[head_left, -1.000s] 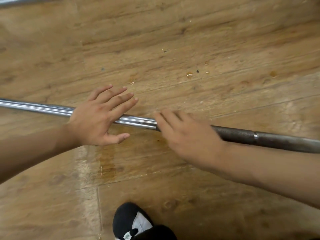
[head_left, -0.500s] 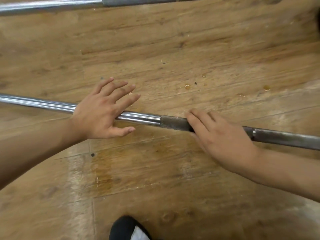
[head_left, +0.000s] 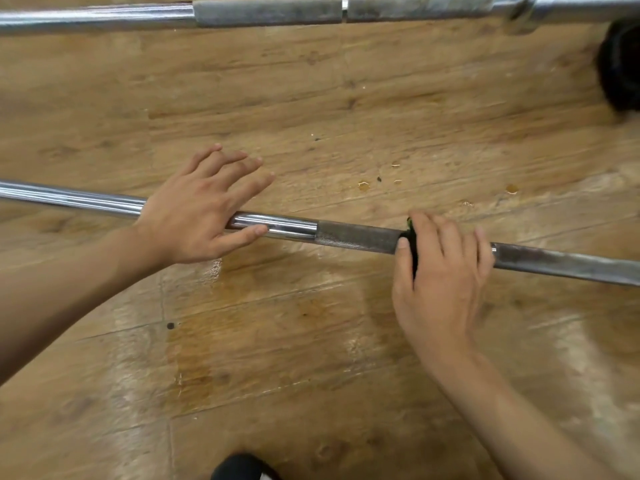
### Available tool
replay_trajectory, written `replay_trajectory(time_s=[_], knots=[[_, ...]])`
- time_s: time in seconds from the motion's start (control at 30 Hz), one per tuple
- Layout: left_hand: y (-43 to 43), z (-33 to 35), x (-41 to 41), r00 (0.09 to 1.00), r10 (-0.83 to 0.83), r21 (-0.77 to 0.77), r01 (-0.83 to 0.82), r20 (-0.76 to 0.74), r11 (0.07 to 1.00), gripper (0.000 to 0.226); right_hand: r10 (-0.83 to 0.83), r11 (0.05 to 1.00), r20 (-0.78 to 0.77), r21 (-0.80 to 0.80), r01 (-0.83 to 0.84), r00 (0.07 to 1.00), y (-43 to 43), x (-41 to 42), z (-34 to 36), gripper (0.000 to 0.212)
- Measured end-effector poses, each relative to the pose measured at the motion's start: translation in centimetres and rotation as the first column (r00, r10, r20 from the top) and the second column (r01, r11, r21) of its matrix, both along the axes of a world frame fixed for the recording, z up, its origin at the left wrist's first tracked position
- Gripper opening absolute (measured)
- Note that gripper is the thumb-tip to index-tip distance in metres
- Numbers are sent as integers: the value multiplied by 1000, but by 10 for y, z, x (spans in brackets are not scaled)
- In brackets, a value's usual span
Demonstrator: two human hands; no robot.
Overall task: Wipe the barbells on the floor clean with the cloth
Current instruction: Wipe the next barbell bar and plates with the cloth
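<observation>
Right hand, cloth farther along barbell

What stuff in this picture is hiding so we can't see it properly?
Head view only:
- cloth: almost all under the right hand; only a dark sliver shows.
- near barbell: both ends run off the frame; a stretch lies under the left hand.
- far barbell: its ends run off the frame too.
- dark thing: blurred, cut by the right edge; unidentifiable.
- shoe: cut by the bottom edge.
</observation>
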State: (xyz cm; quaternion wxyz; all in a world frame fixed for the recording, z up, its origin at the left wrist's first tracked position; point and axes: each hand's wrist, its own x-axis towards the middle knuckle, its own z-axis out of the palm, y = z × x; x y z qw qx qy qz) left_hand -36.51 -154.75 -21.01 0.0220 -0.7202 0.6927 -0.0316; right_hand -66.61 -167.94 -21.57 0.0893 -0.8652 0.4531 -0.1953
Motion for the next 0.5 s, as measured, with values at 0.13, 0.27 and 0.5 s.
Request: replay_trajectory(time_s=[0.13,0.27,0.5], knots=[[-4,1,2,1000,2,10,-2,7,1000,81,55,998,-19,35,-54,998,22,63,4,22],[-4,1,2,999,34,-14,-34,4,999,83,340,940,-92,5,-341,936,32,93,8,29],[-1,-2,-2,999,9,-16,-10,-47,1000,85,-184,974,91,-118,194,979,-37,-49,-15,32]])
